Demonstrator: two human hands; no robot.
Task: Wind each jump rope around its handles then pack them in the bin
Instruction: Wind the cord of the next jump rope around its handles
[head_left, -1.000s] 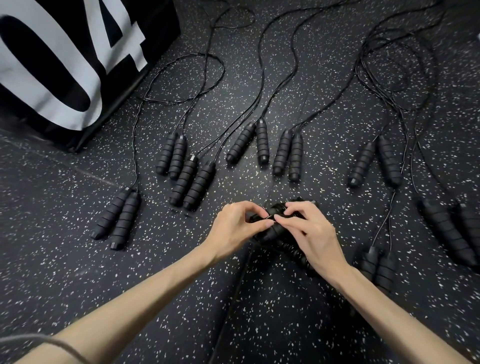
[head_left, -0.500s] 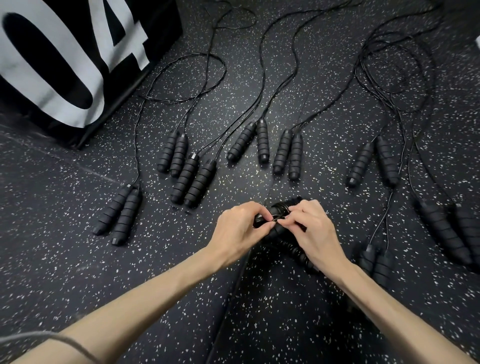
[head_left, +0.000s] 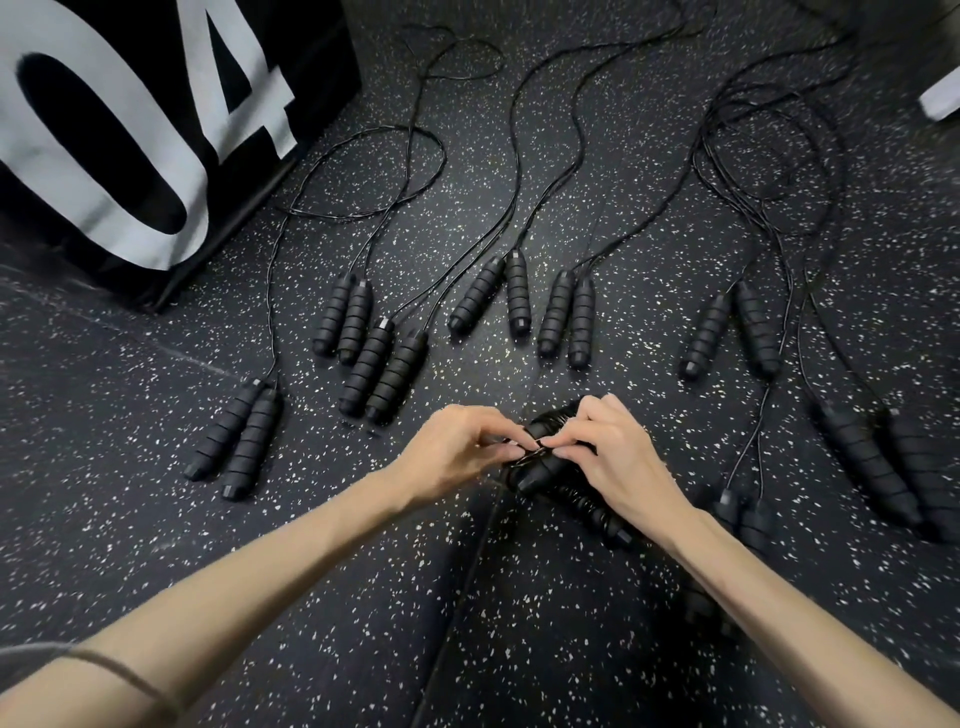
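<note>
Tucking the cord end on the wound rope, centre of frame

Left to right: I'm seeing the left hand (head_left: 457, 452) pinching the thin cord (head_left: 530, 451) with curled fingertips; the right hand (head_left: 608, 457) is pinching the same strand against the wound handles (head_left: 550, 467). I'm reading the cord as light, springy and slick, likely to uncoil; the ribbed foam handles look like the grippier hold. Unwound ropes (head_left: 561, 317) are lying above.

floor (head_left: 519, 649): black, white-speckled | on it: jump ropes (head_left: 514, 296) in handle pairs | black box (head_left: 130, 130)
</note>
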